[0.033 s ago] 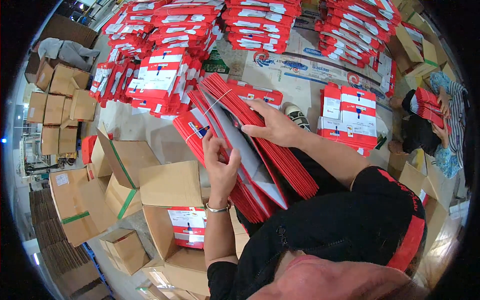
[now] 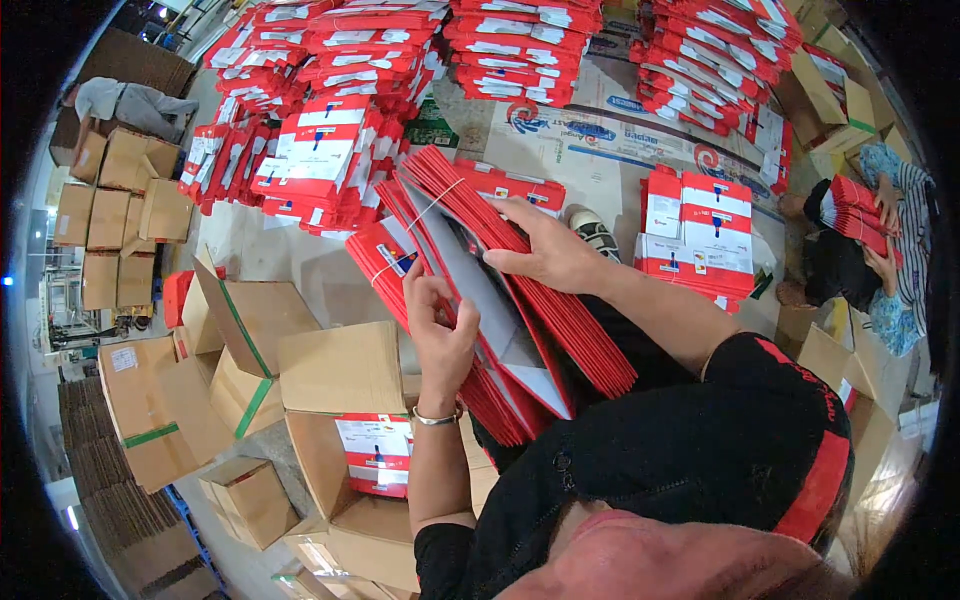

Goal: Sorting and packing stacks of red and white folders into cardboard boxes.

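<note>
well to the left of the left hand, stacked brown boxes [image 2: 105, 220] stand beyond several open boxes [image 2: 275, 315], their flaps spread wide, some edges lined with green tape. below and left of that hand, an open carton [image 2: 335, 365] stands just beside the forearm, a flap raised at its far side, a red and white pack [image 2: 375, 455] inside. ahead and to the left are tall red and white piles [image 2: 320, 150]; grey floor [image 2: 300, 255] shows between them and the box flaps.

the left hand [image 2: 440, 325] has its fingers bent and thumb held apart at the left side of a bundle of red folders [image 2: 505, 320]; i cannot tell whether it grips. the bundle lies tilted between both hands, split lengthwise so pale inner panels show between its red edges. a thin white band [image 2: 432, 207] crosses its far end. the right hand [image 2: 545, 248] grips the right part, thumb over the edges.

just past the right hand is a shoe [image 2: 594, 232]; farther right, floor separates it from a low red pile [image 2: 700, 235]. far right, another person [image 2: 845, 255] holds a second red bundle [image 2: 850, 212]
</note>
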{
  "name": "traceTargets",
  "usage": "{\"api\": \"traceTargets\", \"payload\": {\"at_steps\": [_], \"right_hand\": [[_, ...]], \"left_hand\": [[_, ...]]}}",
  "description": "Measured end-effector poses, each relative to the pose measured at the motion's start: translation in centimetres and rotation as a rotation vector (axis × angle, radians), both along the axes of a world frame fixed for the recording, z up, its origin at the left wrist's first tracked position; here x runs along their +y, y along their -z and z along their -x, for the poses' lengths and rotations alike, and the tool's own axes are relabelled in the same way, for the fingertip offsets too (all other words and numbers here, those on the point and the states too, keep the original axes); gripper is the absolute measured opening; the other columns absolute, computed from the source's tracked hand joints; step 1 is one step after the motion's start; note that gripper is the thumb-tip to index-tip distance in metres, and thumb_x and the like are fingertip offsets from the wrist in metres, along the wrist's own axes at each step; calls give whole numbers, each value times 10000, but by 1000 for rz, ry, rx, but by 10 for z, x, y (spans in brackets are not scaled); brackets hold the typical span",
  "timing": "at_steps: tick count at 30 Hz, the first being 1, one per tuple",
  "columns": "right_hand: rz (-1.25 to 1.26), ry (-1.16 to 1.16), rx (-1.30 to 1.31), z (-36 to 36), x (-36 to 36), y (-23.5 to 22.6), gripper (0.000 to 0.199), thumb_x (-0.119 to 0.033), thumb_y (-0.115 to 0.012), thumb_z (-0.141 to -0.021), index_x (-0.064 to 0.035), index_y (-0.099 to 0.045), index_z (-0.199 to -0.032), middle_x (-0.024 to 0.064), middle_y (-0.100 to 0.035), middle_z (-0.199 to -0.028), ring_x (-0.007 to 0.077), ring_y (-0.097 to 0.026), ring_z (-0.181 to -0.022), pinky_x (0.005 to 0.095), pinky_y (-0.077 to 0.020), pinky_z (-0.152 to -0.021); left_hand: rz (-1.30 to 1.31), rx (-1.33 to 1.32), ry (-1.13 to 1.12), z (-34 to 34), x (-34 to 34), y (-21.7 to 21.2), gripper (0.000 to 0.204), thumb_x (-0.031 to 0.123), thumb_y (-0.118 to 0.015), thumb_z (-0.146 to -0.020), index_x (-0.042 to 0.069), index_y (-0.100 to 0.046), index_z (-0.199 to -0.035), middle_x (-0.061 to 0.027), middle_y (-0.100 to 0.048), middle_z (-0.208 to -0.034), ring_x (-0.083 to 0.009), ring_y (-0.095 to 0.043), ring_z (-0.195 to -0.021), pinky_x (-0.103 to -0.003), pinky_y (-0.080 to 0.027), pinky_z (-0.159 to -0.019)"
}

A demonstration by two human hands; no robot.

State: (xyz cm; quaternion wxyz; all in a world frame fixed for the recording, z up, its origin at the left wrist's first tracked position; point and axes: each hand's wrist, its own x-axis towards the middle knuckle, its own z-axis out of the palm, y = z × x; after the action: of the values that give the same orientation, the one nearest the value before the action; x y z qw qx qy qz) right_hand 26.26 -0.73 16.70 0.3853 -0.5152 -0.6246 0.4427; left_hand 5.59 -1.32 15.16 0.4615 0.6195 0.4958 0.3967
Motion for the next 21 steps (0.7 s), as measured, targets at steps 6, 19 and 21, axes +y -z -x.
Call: {"api": "traceTargets", "payload": {"at_steps": [6,19,21], "right_hand": [[15,-14,11,4,0,1,796,-483,-625,-866,13,-340,-1419,243,-410,-1388,331,-412,-1298,389,-326,-1085],[-28,-1,40,4,1,8,794,-511,-602,-878,23,-352,-1409,240,-419,-1370,330,-420,-1287,394,-318,-1088],[-19,-5,48,6,1,7,783,-506,-607,-876,18,-361,-1404,230,-430,-1353,323,-436,-1267,391,-330,-1078]], "left_hand": [[-134,67,-11,-4,-1,-6,295,120,-738,-761,49,-497,-914,-184,-419,-1313,-316,-389,-1285,-358,-405,-916],[-9,-222,-29,-13,-5,-10,290,45,-612,-743,50,-482,-1002,-217,-404,-1300,-358,-323,-1334,-407,-321,-1030],[-133,2,-12,-7,-3,-10,286,73,-656,-757,43,-493,-991,-214,-405,-1306,-356,-319,-1331,-416,-304,-1043]]}}
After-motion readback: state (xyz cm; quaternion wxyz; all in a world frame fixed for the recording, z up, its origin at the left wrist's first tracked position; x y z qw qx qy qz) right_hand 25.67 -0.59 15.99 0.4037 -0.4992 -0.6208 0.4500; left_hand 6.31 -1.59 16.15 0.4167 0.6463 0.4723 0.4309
